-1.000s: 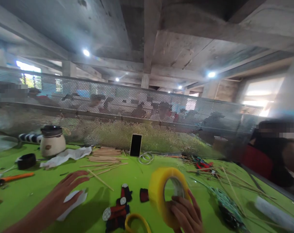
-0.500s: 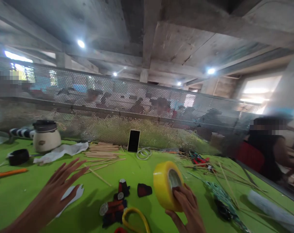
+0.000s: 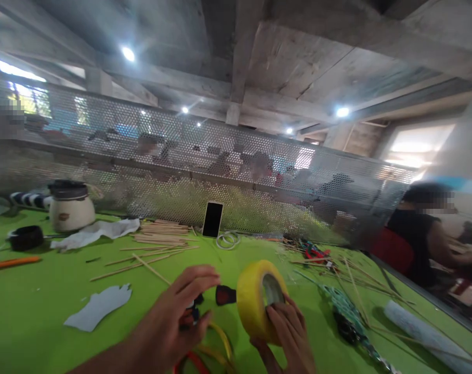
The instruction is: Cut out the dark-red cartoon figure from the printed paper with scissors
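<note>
A big roll of yellow tape (image 3: pixel 254 301) is gripped in my right hand (image 3: pixel 288 332), its fingers hooked into the core and the thumb underneath. My left hand (image 3: pixel 181 311) hovers left of the roll with fingers apart and nothing between them. It partly covers some small dark pieces. Between the hands lies a dark red and black piece (image 3: pixel 225 295) on the green table (image 3: pixel 142 306). Yellow scissor-like handles (image 3: pixel 220 343) and a red loop (image 3: pixel 193 361) show below my left hand. A white paper scrap (image 3: pixel 99 309) lies to the left.
Thin wooden sticks (image 3: pixel 161 234), a phone (image 3: pixel 212 219) and white rings (image 3: pixel 228 239) are at the back. A jar (image 3: pixel 71 208) and black tape (image 3: pixel 26 238) stand left. Green netting (image 3: pixel 343 306) and a clear roll (image 3: pixel 427 332) lie right. A person (image 3: pixel 415 228) sits beyond.
My left hand has moved right, off the white paper scrap and over the small dark pieces near the tape. My right hand, still holding the yellow tape, has shifted slightly left.
</note>
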`<state>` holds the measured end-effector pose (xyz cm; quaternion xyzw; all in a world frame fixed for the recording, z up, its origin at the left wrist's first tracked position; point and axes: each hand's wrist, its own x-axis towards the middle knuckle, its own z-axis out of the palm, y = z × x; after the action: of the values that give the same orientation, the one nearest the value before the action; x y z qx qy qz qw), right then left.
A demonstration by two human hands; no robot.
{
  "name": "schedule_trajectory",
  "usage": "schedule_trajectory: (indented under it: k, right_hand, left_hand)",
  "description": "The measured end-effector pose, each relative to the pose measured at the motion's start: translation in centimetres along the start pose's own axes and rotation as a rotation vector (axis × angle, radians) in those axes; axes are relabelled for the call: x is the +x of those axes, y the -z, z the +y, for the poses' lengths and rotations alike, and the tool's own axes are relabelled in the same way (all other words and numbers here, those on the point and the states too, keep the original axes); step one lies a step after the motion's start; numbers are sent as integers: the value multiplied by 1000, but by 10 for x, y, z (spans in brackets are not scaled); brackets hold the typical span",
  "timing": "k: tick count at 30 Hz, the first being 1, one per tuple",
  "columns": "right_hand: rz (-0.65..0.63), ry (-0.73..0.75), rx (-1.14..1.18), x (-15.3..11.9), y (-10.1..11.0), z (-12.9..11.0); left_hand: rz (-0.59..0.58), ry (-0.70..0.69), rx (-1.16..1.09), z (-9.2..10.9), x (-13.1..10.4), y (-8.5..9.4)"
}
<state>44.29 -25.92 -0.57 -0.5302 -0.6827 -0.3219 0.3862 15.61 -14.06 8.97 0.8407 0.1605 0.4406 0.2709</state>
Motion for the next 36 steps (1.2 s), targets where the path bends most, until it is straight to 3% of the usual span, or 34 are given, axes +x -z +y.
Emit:
schedule_trajectory:
  k: [2, 5, 9, 25, 36]
  right_hand:
    - [13, -5, 17, 3, 2, -5]
    - [24, -12, 47, 6, 5, -9]
    - [36, -22, 80, 10, 8, -15]
    - [86, -9, 72, 17, 6, -22]
    - [159, 60, 113, 13, -6, -20]
  left_hand:
    - [6, 24, -21, 11, 17, -20]
    - [-24, 50, -34, 11, 27, -42]
    - [-51, 74, -50, 8, 26, -55]
    - [51, 76, -51, 23, 24, -64]
    - [114, -53, -47, 7, 25, -63]
